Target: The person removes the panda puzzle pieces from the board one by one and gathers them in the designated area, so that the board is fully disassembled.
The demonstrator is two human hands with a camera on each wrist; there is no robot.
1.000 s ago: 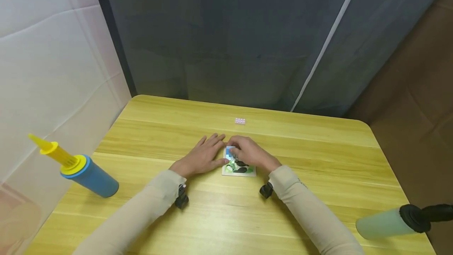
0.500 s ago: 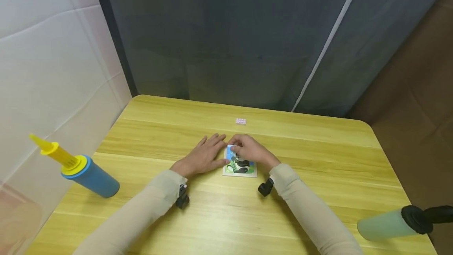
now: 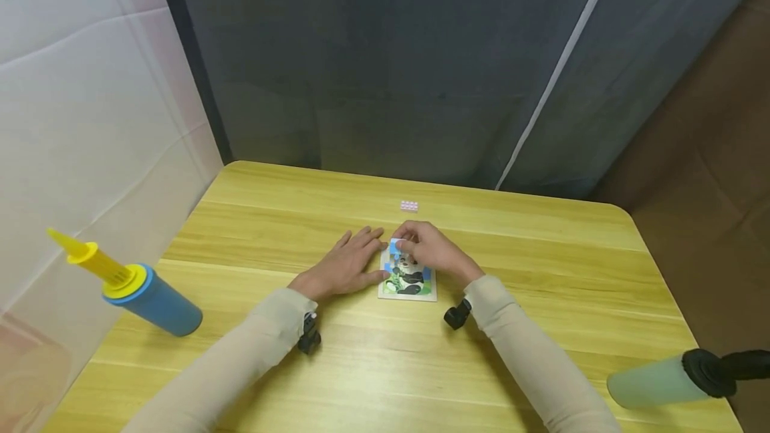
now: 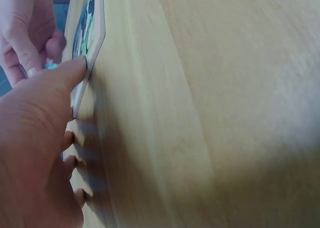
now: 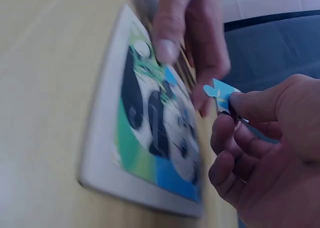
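While left hand [image 3: 345, 266] fingers lie flat beside the puzzle tray [image 3: 408, 286], right hand [image 3: 430, 249] fingers apparently pinching a blue piece [image 5: 221, 94].

In the head view the right hand [image 3: 434, 251] covers the far right corner of the panda puzzle board [image 3: 408, 282], and the blue puzzle piece [image 5: 221, 95] it pinches is too small there to read. The small pink item [image 3: 409, 205] near the table's far edge is too small to tell what it is. The pale green cylinder with a black handle [image 3: 674, 377] at the table's near right corner is cut off by the picture's right edge. In the left wrist view the left hand [image 4: 37, 138] is cut by the left and bottom edges, and only a thin sliver of the board shows. The right wrist view is motion-blurred; the board's print is smeared.
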